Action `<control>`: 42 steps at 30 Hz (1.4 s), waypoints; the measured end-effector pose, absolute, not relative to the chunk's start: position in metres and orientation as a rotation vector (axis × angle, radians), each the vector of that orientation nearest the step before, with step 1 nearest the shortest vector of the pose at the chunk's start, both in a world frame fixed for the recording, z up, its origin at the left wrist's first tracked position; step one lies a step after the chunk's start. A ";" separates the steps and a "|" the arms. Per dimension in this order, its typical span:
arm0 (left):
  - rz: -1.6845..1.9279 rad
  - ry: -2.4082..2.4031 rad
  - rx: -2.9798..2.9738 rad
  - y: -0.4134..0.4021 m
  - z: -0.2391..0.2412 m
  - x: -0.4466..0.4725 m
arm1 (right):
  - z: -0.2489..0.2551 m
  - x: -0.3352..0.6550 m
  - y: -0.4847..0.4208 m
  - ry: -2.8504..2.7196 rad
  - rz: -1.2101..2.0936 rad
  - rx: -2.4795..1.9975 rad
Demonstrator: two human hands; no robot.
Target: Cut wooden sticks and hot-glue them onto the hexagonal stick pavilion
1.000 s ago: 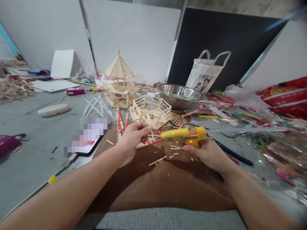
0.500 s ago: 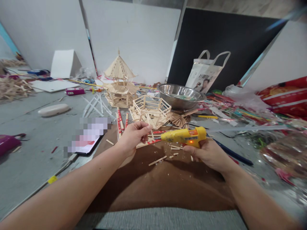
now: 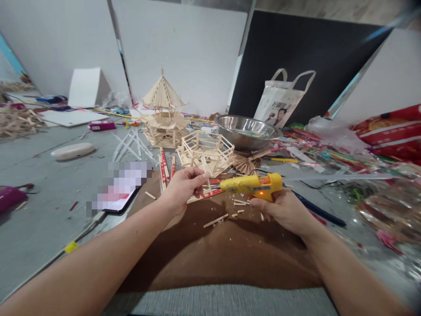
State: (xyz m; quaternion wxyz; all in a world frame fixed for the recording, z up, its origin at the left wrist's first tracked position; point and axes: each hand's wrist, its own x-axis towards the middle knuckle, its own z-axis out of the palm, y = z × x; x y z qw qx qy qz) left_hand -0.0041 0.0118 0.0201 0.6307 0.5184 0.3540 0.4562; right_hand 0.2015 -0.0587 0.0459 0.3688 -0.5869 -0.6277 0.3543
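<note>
While the left hand (image 3: 184,188) pinches a wooden stick (image 3: 209,186), the right hand (image 3: 287,211) curls its fingers (image 3: 262,206) round a glue gun (image 3: 243,185).

Soft, diffuse light; blurred, stretched edges

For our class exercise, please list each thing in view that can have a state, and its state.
left hand, pinching a thin stick
right hand, wrapped around the glue gun
glue gun, orange light on, pointed toward the thin stick
glue stick, jutting from the gun's back
phone, lying flat, lit
tall pavilion model, upright, roofed
smaller model, roofless
steel basin, uncovered
tote bag, standing
</note>
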 end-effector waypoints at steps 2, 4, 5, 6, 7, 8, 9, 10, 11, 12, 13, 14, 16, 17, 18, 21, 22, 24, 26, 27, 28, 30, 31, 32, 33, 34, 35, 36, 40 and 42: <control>1.045 0.810 1.198 0.012 0.020 -0.004 | 0.045 0.202 -0.059 -1.600 0.914 -1.525; 1.042 0.807 1.203 0.012 0.020 -0.004 | 0.045 0.202 -0.059 -1.596 0.914 -1.534; 1.041 0.807 1.204 0.012 0.020 -0.004 | 0.045 0.202 -0.059 -1.596 0.912 -1.534; 1.041 0.807 1.203 0.012 0.020 -0.004 | 0.045 0.203 -0.059 -1.598 0.910 -1.533; 1.041 0.807 1.203 0.012 0.020 -0.004 | 0.045 0.203 -0.059 -1.601 0.910 -1.536; 1.043 0.809 1.202 0.012 0.020 -0.004 | 0.045 0.203 -0.059 -1.606 0.911 -1.540; 1.046 0.811 1.200 0.012 0.020 -0.004 | 0.045 0.204 -0.059 -1.612 0.913 -1.544; 1.048 0.811 1.199 0.012 0.020 -0.004 | 0.045 0.204 -0.059 -1.620 0.915 -1.544; 1.049 0.809 1.197 0.012 0.020 -0.004 | 0.045 0.204 -0.059 -1.628 0.917 -1.538; 1.051 0.806 1.192 0.012 0.021 -0.004 | 0.045 0.204 -0.059 -1.635 0.918 -1.527; 1.053 0.802 1.187 0.012 0.021 -0.005 | 0.045 0.204 -0.059 -1.641 0.919 -1.508; 1.055 0.801 1.181 0.012 0.021 -0.005 | 0.046 0.204 -0.059 -1.644 0.918 -1.485; 1.059 0.796 1.167 0.012 0.022 -0.006 | 0.046 0.203 -0.059 -1.644 0.920 -1.447; 1.061 0.793 1.160 0.012 0.022 -0.006 | 0.046 0.203 -0.059 -1.639 0.923 -1.438; 1.060 0.790 1.154 0.012 0.022 -0.006 | 0.046 0.204 -0.059 -1.633 0.929 -1.434; 1.068 0.779 1.138 0.013 0.021 -0.006 | 0.044 0.204 -0.058 -1.615 0.973 -1.446; 1.075 0.776 1.131 0.013 0.021 -0.006 | 0.044 0.204 -0.058 -1.617 0.994 -1.449; 1.091 0.767 1.121 0.014 0.022 -0.006 | 0.044 0.206 -0.059 -1.628 1.026 -1.450; 1.103 0.768 1.116 0.014 0.023 -0.007 | 0.046 0.210 -0.059 -1.618 1.012 -1.454; 1.107 0.775 1.112 0.014 0.024 -0.007 | 0.048 0.214 -0.058 -1.599 0.986 -1.461; 1.109 0.782 1.108 0.014 0.025 -0.007 | 0.050 0.220 -0.057 -1.567 0.952 -1.474; 1.105 0.797 1.095 0.013 0.027 -0.007 | 0.056 0.234 -0.052 -1.468 0.859 -1.515; 1.102 0.802 1.090 0.013 0.027 -0.007 | 0.058 0.242 -0.049 -1.402 0.807 -1.540; 1.096 0.804 1.089 0.013 0.027 -0.007 | 0.060 0.251 -0.044 -1.338 0.748 -1.574; 1.090 0.804 1.091 0.013 0.027 -0.007 | 0.061 0.259 -0.038 -1.296 0.711 -1.625; 1.085 0.802 1.094 0.012 0.026 -0.006 | 0.061 0.268 -0.030 -1.259 0.668 -1.683; 1.081 0.802 1.096 0.012 0.026 -0.006 | 0.060 0.275 -0.022 -1.227 0.672 -1.759; 1.077 0.803 1.097 0.012 0.026 -0.006 | 0.058 0.281 -0.013 -1.207 0.626 -1.845; 1.071 0.812 1.094 0.010 0.025 -0.006 | 0.043 0.291 0.028 -1.354 0.296 -2.217; 1.067 0.811 1.100 0.010 0.025 -0.006 | 0.036 0.291 0.047 -1.405 0.234 -2.291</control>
